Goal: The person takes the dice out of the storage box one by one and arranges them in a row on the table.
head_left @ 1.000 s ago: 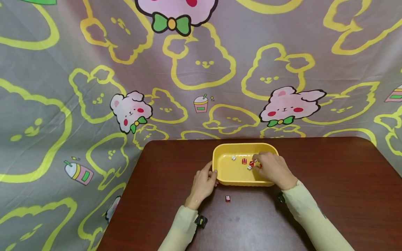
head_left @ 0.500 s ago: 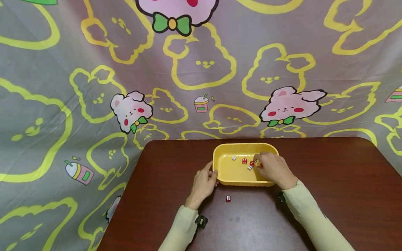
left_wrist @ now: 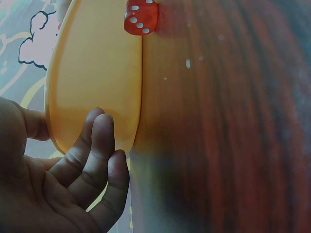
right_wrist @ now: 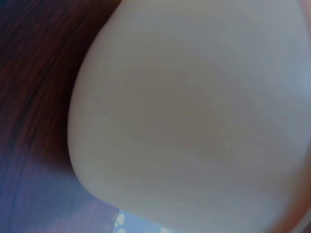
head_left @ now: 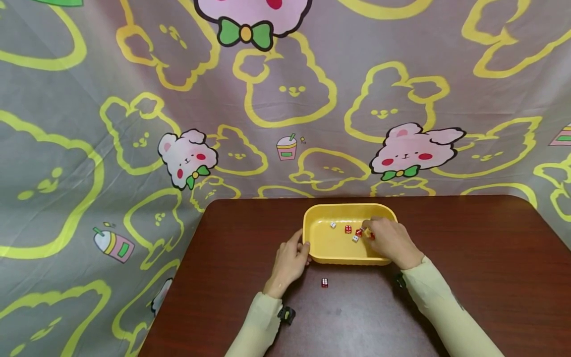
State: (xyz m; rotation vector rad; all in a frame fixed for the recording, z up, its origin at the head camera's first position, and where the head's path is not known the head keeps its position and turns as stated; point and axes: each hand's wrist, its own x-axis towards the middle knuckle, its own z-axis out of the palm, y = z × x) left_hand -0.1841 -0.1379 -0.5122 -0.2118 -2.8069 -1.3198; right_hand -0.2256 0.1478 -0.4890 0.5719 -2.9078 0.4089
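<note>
A yellow plastic tub (head_left: 343,261) stands near the table's back edge. My left hand (head_left: 290,260) holds its left end; in the left wrist view the fingers (left_wrist: 103,133) curl against the tub's outer wall (left_wrist: 97,63), thumb at the rim. My right hand (head_left: 392,242) reaches over the right end, bent fingers down among the dice. Left of those fingers lie a red die (head_left: 359,232) and a white die (head_left: 355,239). Farther left are another red die (head_left: 348,229) and another white die (head_left: 332,225). More dice show partly at my right fingertips; whether any is pinched is hidden.
A single red die (head_left: 324,282) lies on the dark wooden table (head_left: 250,223) in front of the tub. Patterned cloth (head_left: 312,109) hangs behind and to the left. A blurred, pale rounded surface (right_wrist: 184,116) fills most of the right wrist view.
My right hand's fingers shift very slightly to the right inside the tub. The left hand, tub and loose dice show no clear movement.
</note>
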